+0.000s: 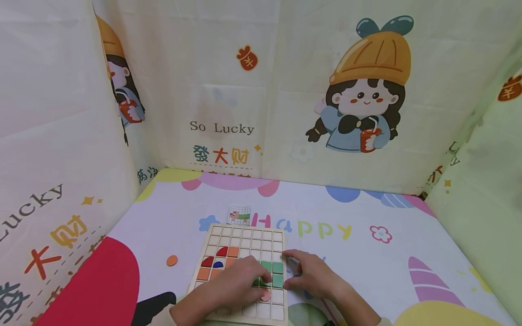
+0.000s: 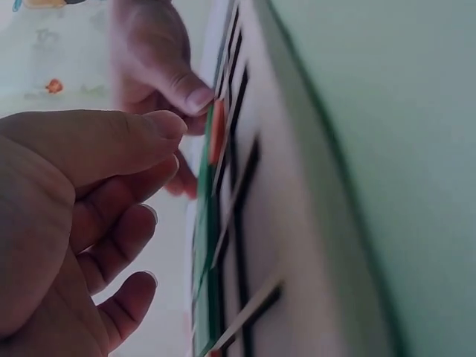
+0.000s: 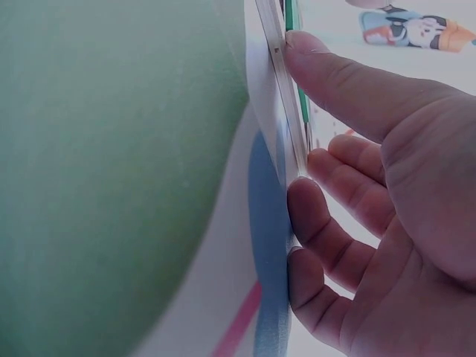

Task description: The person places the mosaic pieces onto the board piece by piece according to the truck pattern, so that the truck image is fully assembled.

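Note:
A square wooden grid board [image 1: 277,236] lies on the table, with green square tiles [image 1: 277,268], orange square tiles [image 1: 203,274], red quarter-round tiles [image 1: 222,251] and a blue half-round piece [image 1: 218,264] in its cells. My left hand [image 1: 236,280] is over the middle of the board, its index fingertip by the green tiles and its thumb by a salmon-coloured round piece [image 1: 266,295]. In the left wrist view its fingers bend loosely, with nothing visible between thumb and index. My right hand [image 1: 316,274] touches the board's right edge with thumb and fingertips.
Behind the board lies a small pattern card [image 1: 239,215] with a coloured grid picture. A loose orange disc [image 1: 172,260] is to the board's left. Printed cloth covers the table [image 1: 350,258], and printed fabric walls [image 1: 293,172] close off the back and sides.

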The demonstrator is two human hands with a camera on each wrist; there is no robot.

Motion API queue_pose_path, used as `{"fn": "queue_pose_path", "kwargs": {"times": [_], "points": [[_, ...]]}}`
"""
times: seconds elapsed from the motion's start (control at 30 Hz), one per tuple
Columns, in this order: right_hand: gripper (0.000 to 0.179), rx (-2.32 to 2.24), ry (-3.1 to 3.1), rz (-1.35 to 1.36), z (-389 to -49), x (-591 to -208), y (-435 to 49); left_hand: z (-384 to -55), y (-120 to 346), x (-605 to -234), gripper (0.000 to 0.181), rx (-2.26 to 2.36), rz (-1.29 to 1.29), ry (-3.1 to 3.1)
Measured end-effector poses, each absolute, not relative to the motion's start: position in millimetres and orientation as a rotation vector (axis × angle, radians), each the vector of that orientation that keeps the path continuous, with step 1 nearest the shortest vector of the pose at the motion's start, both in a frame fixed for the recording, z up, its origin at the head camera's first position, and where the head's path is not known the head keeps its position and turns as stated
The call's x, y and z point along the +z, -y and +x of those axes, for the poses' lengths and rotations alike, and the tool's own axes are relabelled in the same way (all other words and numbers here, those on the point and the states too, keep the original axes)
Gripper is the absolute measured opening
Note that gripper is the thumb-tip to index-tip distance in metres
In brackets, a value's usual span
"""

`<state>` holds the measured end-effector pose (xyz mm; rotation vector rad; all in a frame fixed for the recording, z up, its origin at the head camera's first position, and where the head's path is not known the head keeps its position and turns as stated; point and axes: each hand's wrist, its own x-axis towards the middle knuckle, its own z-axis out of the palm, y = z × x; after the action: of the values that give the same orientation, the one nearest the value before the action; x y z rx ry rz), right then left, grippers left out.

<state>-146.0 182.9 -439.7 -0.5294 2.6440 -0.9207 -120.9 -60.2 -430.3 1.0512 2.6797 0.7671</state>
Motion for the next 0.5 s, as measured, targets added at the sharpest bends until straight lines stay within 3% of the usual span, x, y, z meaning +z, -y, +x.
{"fn": "queue_pose_path", "kwargs": {"times": [0.5], "points": [[0.073, -0.923, -2.629, -0.521, -146.4, -438.9, -183.2, -130.1, 101.1, -415.5, 0.024, 0.888, 0.902, -2.795]]}}
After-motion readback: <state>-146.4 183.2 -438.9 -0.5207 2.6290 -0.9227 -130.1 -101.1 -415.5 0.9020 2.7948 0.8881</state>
